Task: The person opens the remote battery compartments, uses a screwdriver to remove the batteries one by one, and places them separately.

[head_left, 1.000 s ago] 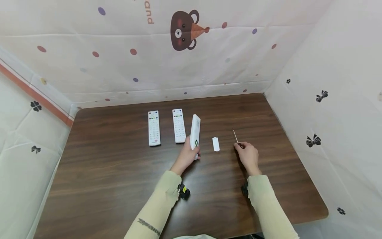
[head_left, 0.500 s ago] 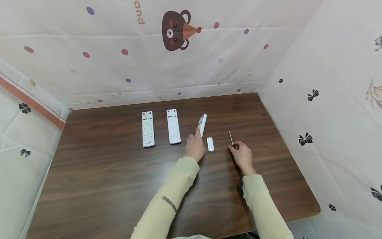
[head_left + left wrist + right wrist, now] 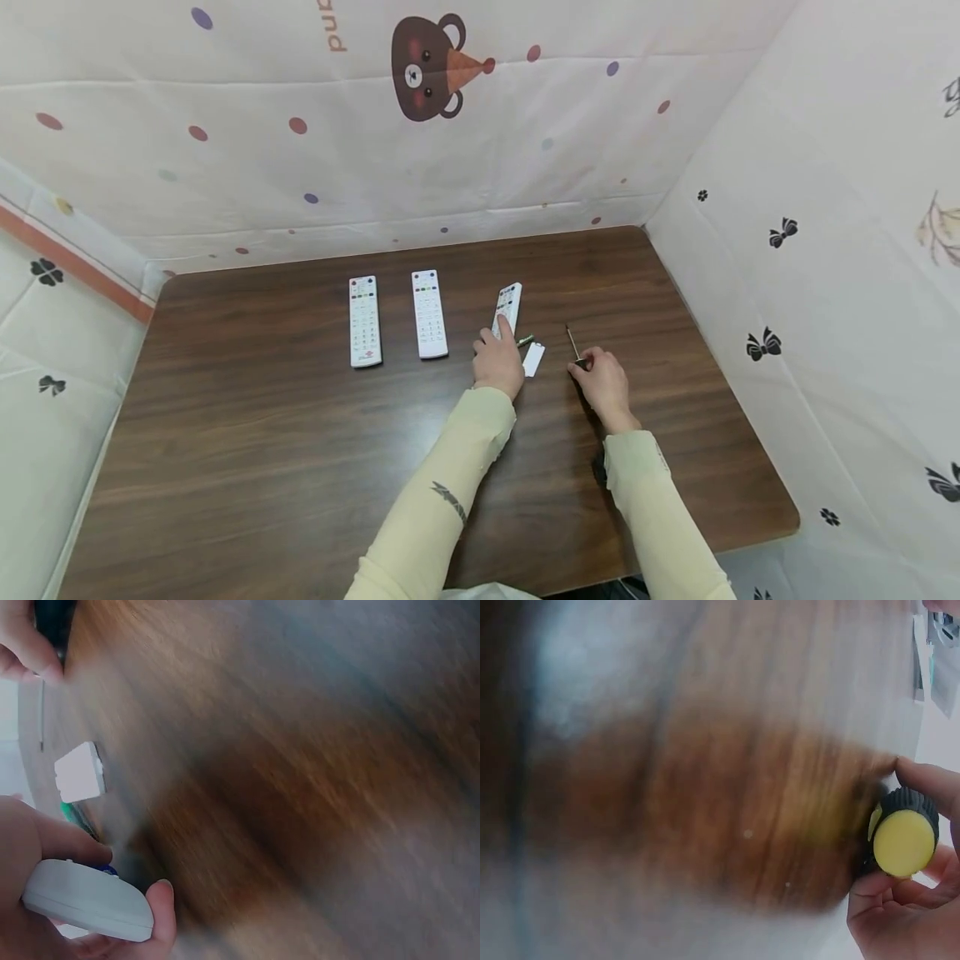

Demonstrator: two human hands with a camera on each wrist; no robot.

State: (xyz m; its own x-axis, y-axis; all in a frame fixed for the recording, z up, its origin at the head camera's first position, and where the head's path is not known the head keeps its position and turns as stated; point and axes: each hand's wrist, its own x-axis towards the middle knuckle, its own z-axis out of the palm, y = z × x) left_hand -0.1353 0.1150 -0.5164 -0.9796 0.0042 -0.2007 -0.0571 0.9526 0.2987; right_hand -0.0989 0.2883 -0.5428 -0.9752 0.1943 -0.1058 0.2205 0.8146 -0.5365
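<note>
My left hand (image 3: 498, 364) grips a white remote control (image 3: 508, 302), buttons facing up, with its far end pointing away from me. Its rounded near end (image 3: 90, 900) shows between thumb and fingers in the left wrist view. Just right of the remote is a green battery (image 3: 525, 340), close to a white battery cover (image 3: 534, 360) on the table. My right hand (image 3: 602, 386) holds a screwdriver (image 3: 572, 342) by its black handle, thin shaft pointing away. The handle's yellow end cap (image 3: 904, 844) faces the right wrist camera. My left palm hides the remote's near part in the head view.
Two more white remote controls, a left one (image 3: 365, 322) and a middle one (image 3: 430, 314), lie button side up on the brown wooden table (image 3: 247, 433). A patterned white sheet (image 3: 360, 158) stands behind the table, with similar sheets at both sides.
My left hand has turned the remote from back-showing to button side up. A green battery has come out beside it, and the cover lies at a new angle. The right hand still holds the screwdriver.
</note>
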